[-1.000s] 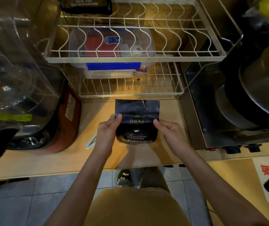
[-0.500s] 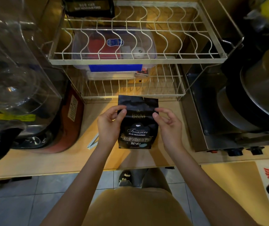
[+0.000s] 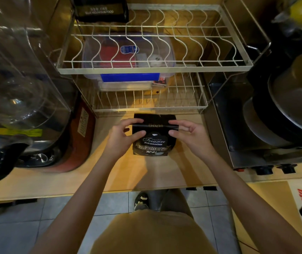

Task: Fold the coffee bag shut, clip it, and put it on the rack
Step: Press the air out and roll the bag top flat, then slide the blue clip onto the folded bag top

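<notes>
Step in hand: the fold. Coffee bag [image 3: 153, 136] stands on the worktop [image 3: 58, 180] near its back edge, just in front of the wire rack [image 3: 152, 69]. Left hand [image 3: 121, 138] and right hand [image 3: 190, 137] each pinch a side of the bag's upper part, fingers narrow around a horizontal crease. Bag is black, glossy, crinkled film with a slack top flap. Rack is thin, wavy, pale wire. Next: roll the flap flat and hold it for clipping. No clip is in view, possibly hidden.
</notes>
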A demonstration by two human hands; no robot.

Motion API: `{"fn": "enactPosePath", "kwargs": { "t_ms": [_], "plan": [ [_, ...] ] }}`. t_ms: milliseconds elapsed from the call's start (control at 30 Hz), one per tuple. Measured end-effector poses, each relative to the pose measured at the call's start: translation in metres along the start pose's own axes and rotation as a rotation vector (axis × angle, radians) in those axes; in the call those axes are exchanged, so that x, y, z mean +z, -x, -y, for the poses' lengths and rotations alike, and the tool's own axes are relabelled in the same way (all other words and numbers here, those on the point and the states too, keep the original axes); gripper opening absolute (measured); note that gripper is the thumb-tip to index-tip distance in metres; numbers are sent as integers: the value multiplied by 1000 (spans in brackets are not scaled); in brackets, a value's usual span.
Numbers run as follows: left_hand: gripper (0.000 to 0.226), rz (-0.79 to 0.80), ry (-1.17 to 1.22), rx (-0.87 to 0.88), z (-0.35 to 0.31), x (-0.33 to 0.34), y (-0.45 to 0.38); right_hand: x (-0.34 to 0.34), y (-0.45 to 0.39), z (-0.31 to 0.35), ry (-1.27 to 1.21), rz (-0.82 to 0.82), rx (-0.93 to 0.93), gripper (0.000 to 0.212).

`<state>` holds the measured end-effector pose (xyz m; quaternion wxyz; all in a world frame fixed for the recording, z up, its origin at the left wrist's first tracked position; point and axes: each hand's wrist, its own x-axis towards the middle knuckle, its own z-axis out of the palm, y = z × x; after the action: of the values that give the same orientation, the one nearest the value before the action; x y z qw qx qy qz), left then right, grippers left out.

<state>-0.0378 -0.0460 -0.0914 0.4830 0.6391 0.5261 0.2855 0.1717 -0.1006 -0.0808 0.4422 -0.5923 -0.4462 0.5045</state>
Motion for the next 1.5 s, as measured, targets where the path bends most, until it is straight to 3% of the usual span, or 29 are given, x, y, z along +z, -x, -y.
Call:
{"fn": "enactPosePath", "kwargs": {
  "t_ms": [133,300,433,600,833,900,967,1133,1300,1500],
  "plan": [
    [24,-31,-54,48,3,-5,-3,-2,-5,-4,174,-91,-71,25],
    [24,39,80,63,-3,-6,-5,-3,-11,-3,379,-157,-161,19],
    [25,30,193,-1,-3,-5,-4,-5,-14,-3,288,-73,-113,11],
    [10,52,276,-20,8,-3,-6,1,-15,-7,177,-114,-37,13],
    [21,105,326,-19,14,-8,-4,3,-16,-15,76,-125,-41,4],
    [43,110,176,-26,23,-14,2,3,-15,-18,53,-138,-33,6],
    [55,51,-129,-26,38,-17,14,4,-15,-19,47,-157,-28,13],
    [43,-116,-607,5,94,-17,50,6,-14,-18,60,-157,-42,10],
    [27,-157,-739,-165,124,-12,64,7,-16,-22,66,-168,-43,17],
    [23,-223,-563,-182,133,-17,64,7,-15,-24,44,-161,-62,21]
  ]
}}
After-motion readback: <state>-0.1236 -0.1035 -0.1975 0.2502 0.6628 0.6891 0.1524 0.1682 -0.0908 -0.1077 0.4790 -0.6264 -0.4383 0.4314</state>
